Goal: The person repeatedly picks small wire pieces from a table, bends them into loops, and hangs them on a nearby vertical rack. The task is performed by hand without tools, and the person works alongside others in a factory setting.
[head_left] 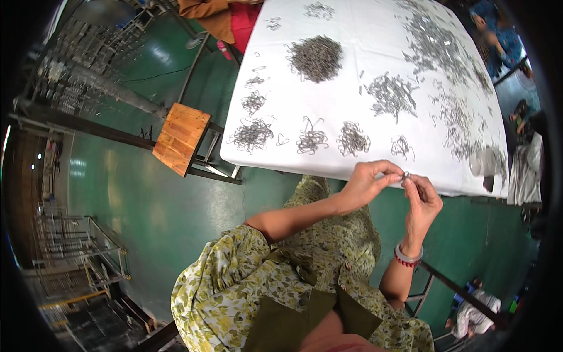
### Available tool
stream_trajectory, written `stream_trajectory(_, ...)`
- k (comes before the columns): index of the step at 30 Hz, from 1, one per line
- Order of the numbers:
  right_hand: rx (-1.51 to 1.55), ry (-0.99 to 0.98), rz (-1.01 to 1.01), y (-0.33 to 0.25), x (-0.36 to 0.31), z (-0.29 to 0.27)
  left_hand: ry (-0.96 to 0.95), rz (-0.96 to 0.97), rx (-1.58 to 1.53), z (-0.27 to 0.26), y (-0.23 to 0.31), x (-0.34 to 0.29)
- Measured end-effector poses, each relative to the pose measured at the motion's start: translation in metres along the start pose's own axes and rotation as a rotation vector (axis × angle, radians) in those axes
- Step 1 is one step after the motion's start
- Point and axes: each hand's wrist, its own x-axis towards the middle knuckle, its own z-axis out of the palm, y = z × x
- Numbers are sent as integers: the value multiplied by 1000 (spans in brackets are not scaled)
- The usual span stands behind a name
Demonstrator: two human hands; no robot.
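At the near edge of the white-covered table (281, 155), my left hand (373, 180) and my right hand (423, 199) meet. Both pinch a small bent metal wire piece (405, 175) between thumb and fingertips; its exact shape is mostly hidden. Just beyond them lies a small heap of bent wire hooks (402, 146). Further left are larger heaps of wire hooks (353, 139), (311, 141) and a tangled pile of hooks (251, 135). A dense dark mound of small metal pieces (317, 58) sits farther back, and a grey pile of short metal strips (391, 95) lies right of it.
Loose wire pieces (460, 123) spread along the table's right side, near a translucent plastic container (483, 161). A wooden-topped stool (182, 136) stands left of the table. Other people sit at the far left edge (214, 20) and far right (501, 38).
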Motion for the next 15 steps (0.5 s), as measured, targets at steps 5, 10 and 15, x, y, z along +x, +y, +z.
stream_trajectory(5, 5, 1, -30, -6, 3, 8, -3, -59, -48, -5, 0, -1)
stream_trajectory(10, 97, -58, 23, -13, 5, 8, -59, -4, -4, -11, 2, -5)
stream_trajectory(15, 130, -43, 37, -16, 0, 8, -12, 314, 177, -39, 2, 3)
